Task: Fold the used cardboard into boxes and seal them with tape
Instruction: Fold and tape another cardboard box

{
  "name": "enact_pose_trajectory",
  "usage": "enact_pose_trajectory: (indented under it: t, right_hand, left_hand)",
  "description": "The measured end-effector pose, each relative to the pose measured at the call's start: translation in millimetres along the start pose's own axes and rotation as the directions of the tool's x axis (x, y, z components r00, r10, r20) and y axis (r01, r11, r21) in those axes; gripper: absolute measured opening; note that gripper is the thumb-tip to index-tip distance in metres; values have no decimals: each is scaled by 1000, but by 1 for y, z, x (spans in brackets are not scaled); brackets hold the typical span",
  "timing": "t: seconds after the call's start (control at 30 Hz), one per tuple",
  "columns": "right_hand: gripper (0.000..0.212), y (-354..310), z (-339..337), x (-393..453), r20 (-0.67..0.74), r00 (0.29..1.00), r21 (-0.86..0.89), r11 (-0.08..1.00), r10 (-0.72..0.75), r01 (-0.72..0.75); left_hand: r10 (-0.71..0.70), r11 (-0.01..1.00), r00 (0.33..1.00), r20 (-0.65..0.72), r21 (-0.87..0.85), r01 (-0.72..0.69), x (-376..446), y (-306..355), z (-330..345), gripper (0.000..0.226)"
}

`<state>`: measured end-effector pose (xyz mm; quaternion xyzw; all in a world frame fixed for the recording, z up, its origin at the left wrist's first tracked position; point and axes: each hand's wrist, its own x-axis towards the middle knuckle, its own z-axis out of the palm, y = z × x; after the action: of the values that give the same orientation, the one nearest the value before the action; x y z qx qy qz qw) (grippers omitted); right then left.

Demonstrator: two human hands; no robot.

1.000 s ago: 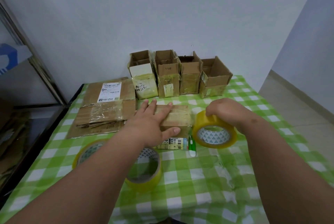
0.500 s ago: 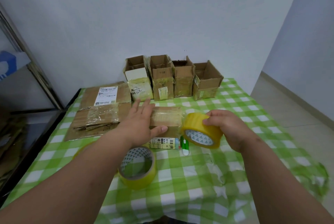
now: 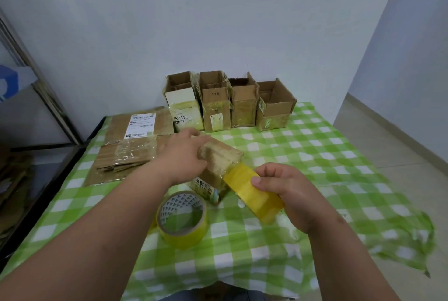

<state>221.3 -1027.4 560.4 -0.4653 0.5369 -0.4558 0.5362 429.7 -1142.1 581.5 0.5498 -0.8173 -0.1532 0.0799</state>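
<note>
Cardboard box [image 3: 219,155], small and part-folded, is lying tilted on the table [image 3: 315,155] near its middle; it is looking light and fairly stiff, though old tape film is making its faces slick, so edges and corners are judged the better holds. Left hand [image 3: 184,155] is gripping its far end, fingers curled over the top. Right hand [image 3: 288,191] is holding the yellow tape roll [image 3: 252,194] against the box's near end, thumb pressing the roll's face. A second tape roll [image 3: 181,218] is sitting idle just beside.
</note>
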Motion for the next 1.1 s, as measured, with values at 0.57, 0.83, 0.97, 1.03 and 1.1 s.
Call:
enact_pose_trajectory:
  t: [0.57,0.83,0.97,1.03,1.1]
  right_hand:
    - [38,17,10,-23,-49,999,152,988,11,-3]
    - [44,15,1,-39,-53,997,118,991,63,-56]
    - [45,13,5,-41,-112,992,137,990,58,-43]
    - [31,14,6,-41,-145,988,173,984,57,-31]
    - [29,16,7,-42,-160,985,205,978,62,-28]
  left_hand:
    - [124,986,976,178,87,-141,-20,6,13,55]
    - [146,989,964,222,-29,-143,-24,5,16,57]
    - [153,988,958,241,-35,-149,-22,6,12,66]
    - [151,988,946,287,-4,-156,-20,6,10,84]
    - [153,986,947,281,21,-166,-20,7,12,94]
